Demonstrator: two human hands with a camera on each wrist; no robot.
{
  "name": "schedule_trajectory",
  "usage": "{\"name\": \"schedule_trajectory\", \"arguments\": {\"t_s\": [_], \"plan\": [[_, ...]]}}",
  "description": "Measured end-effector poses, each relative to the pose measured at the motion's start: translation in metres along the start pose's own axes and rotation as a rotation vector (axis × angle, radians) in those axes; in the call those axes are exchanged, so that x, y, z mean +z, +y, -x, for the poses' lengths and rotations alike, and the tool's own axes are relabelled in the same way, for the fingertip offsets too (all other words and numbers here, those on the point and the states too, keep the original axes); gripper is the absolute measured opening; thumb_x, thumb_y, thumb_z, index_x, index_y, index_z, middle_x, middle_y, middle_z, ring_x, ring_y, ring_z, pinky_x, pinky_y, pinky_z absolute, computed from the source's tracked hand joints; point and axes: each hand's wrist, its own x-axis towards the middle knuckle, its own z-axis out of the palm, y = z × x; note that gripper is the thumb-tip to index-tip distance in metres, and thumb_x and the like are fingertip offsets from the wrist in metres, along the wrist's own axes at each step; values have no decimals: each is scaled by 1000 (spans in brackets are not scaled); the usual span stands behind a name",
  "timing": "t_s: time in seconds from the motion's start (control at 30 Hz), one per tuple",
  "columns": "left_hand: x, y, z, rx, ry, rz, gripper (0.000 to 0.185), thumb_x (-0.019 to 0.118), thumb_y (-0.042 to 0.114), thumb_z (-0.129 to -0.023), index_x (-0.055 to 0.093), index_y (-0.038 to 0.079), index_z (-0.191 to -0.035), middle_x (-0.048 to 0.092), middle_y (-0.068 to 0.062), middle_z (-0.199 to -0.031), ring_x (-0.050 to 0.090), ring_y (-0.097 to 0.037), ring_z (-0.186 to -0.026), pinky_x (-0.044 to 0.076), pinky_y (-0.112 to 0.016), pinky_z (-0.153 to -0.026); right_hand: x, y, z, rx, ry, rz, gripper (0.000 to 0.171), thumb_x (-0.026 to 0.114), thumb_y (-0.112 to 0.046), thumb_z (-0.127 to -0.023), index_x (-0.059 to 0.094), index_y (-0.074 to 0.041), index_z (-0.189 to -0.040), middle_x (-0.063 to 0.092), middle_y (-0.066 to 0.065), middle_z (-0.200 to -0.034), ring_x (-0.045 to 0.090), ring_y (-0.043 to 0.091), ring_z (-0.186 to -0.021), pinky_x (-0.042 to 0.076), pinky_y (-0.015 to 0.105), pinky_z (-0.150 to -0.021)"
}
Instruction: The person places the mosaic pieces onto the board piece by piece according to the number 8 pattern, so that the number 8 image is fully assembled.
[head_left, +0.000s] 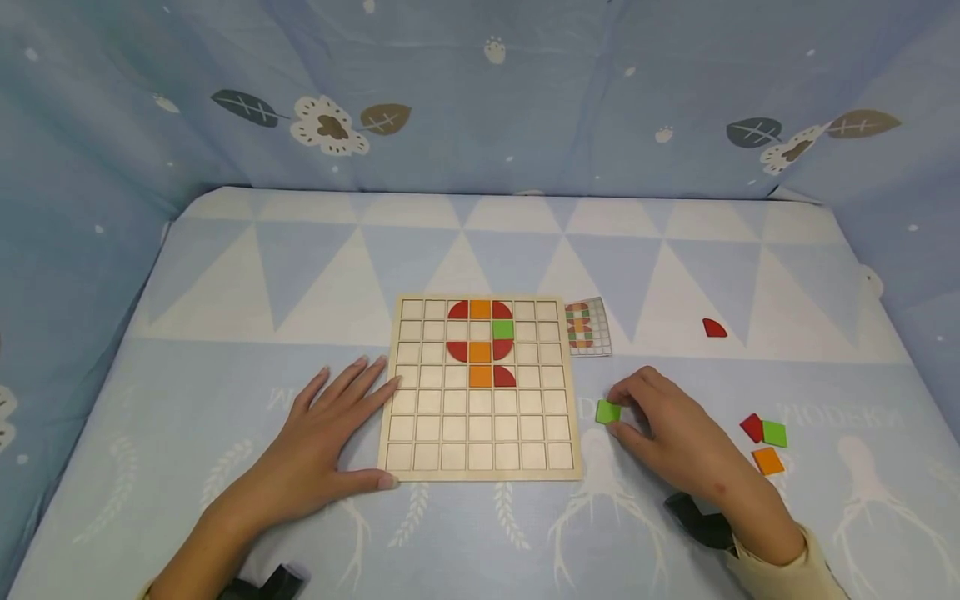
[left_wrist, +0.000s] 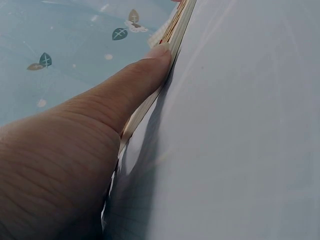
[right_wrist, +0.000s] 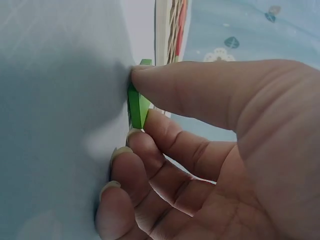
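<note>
Right hand (head_left: 678,433) pinching green square tile (head_left: 607,412) just right of wooden grid board (head_left: 480,467), tile low against the cloth. Left hand (head_left: 330,433) flat, fingers straight, thumb pressed to board's near-left edge. Pattern card (head_left: 589,327) at board's far-right corner. Faint mirrored "MODERN" lettering (head_left: 821,414) on cloth, right of board

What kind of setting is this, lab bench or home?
Probably a staged tabletop play corner: a table under a blue patterned cloth, with leaf-print fabric walls on three sides. A wooden grid puzzle board, loose coloured tiles and a small pattern card suggest a tabletop puzzle setup.
</note>
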Motion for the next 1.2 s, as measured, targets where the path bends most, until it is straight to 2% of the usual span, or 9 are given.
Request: {"name": "schedule_trajectory", "arguments": {"t_s": [0.3,0.63,0.8,0.97,1.1,1.2], "plan": [[0,0,0,-16,-17,7,108,68,78,-83,25,27,-168,12,2,-175,6,-24,-161,-5,-47,-126,-2,1,-2,56,-39,-53,28,84,-9,-87,63,-11,-106,55,-5,-94,52,14,-88,50,30,-76],[0,0,-1,-14,-15,4,109,69,77,-83,25,27,-168,12,2,-175,6,-25,-161,-5,-48,-126,-1,4,-2,36,-27,-85,25,83,-10,-89,61,-15,-101,53,-6,-87,51,13,-84,46,28,-72],[1,0,1,-24,-18,7,109,69,78,-83,25,27,-168,12,3,-175,5,-24,-161,-5,-48,-126,1,3,-1,29,-28,-152,21,80,-13,-93,61,-20,-97,53,-8,-82,52,10,-78,45,25,-67],[1,0,3,-25,-18,15,108,69,77,-83,25,27,-168,12,3,-175,4,-23,-161,-5,-47,-126,3,2,-2,14,6,-234,17,79,-15,-95,63,-21,-96,56,-9,-79,53,9,-73,45,24,-63],[1,1,1,-17,-17,12,107,69,77,-84,25,27,-168,12,3,-175,4,-23,-161,-5,-47,-126,4,-3,-4,0,31,-281,16,79,-11,-94,67,-21,-97,60,-10,-80,56,10,-73,48,23,-63],[1,1,1,-22,-18,9,108,69,77,-83,25,27,-168,12,4,-175,4,-23,-161,-6,-47,-126,4,-10,-8,-19,14,-300,14,78,-11,-95,69,-21,-98,62,-11,-83,58,10,-75,50,24,-64]]}}
